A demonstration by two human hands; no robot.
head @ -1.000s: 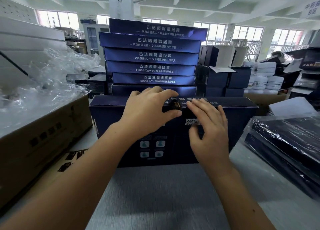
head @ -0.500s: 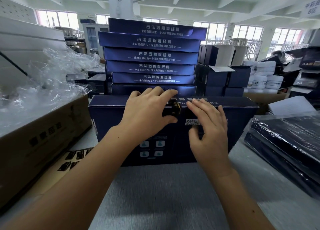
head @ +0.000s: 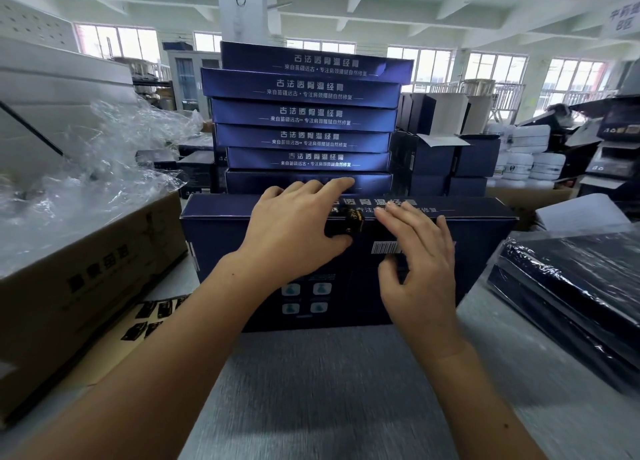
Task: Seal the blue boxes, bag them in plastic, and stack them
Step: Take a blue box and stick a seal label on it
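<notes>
On the grey table the blue box stands on edge; left hand and right hand press its top rim with outstretched fingers, flanking the seal sticker; behind the box rises the stack.

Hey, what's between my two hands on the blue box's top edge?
In the head view, a black-and-gold seal sticker sits between the left hand and right hand on the blue box.
</notes>
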